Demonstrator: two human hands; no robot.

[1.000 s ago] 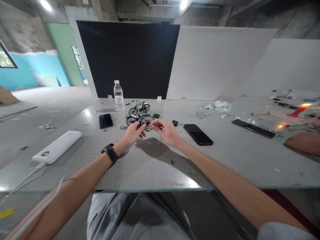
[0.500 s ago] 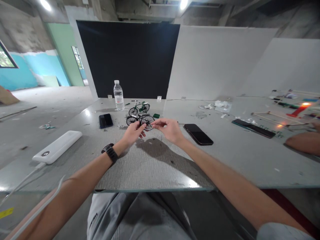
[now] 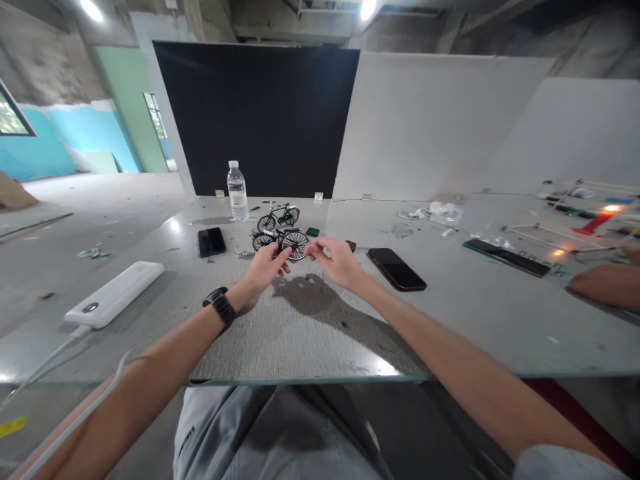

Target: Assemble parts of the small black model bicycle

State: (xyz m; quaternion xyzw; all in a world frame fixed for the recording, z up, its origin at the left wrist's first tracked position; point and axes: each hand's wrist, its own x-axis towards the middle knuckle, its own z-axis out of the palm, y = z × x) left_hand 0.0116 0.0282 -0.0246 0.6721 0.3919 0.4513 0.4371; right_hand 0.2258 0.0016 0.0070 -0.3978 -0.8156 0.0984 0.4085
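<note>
A small black model bicycle point(image 3: 280, 240) stands on the grey table point(image 3: 300, 327) in front of me. My left hand point(image 3: 267, 265), with a black watch on its wrist, grips the bicycle near its right wheel point(image 3: 295, 245). My right hand point(image 3: 337, 261) pinches its fingertips just right of that wheel; whether something tiny is between them I cannot tell. A green model bicycle point(image 3: 279, 217) stands just behind the black one.
A water bottle point(image 3: 237, 192) stands at the back. Dark phones lie at left point(image 3: 211, 241) and right point(image 3: 397, 269). A white power bank point(image 3: 115, 293) with a cable lies far left. Another person's forearm point(image 3: 603, 283) rests at the right edge, near a long dark device point(image 3: 506, 257) and a wooden frame point(image 3: 555, 235).
My right hand has drifted slightly left and closer to the wheel of the black bicycle. The left hand and the bicycle stay put.
</note>
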